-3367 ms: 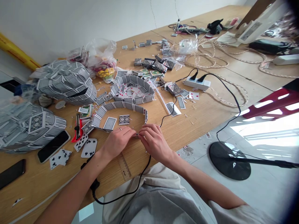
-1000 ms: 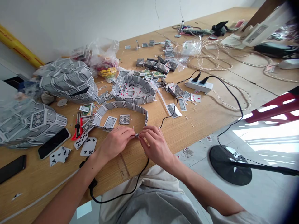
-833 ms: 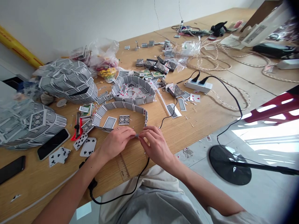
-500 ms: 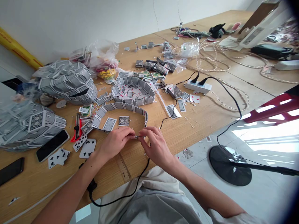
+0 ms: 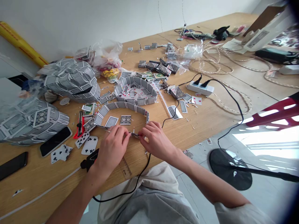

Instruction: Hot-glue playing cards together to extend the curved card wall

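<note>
A curved band of folded playing cards (image 5: 121,105) stands on edge on the table, forming a loop in front of me. My left hand (image 5: 114,141) pinches its near side. My right hand (image 5: 153,135) pinches the same side a little to the right, and a short stretch of dark patterned card shows between the fingertips. Inside the loop lie two cards, a grey-backed card (image 5: 111,121) and a dark patterned piece (image 5: 125,119). Partly hidden by my left forearm is a black glue gun (image 5: 90,160) with a long white stick behind it. A clear ruler (image 5: 126,168) lies below my hands.
Beyond the band stands a card-walled tray (image 5: 140,102) holding loose cards. Large card-built shapes (image 5: 72,81), a red utility knife (image 5: 80,126) and two phones (image 5: 56,141) are at left. A power strip (image 5: 200,88) and black cable (image 5: 148,161) lie rightward. Card boxes (image 5: 163,69) are farther back.
My left hand has shifted slightly, and more of the dark card now shows between my fingertips. More of the glue gun is uncovered beside my left forearm. The view has tilted a little.
</note>
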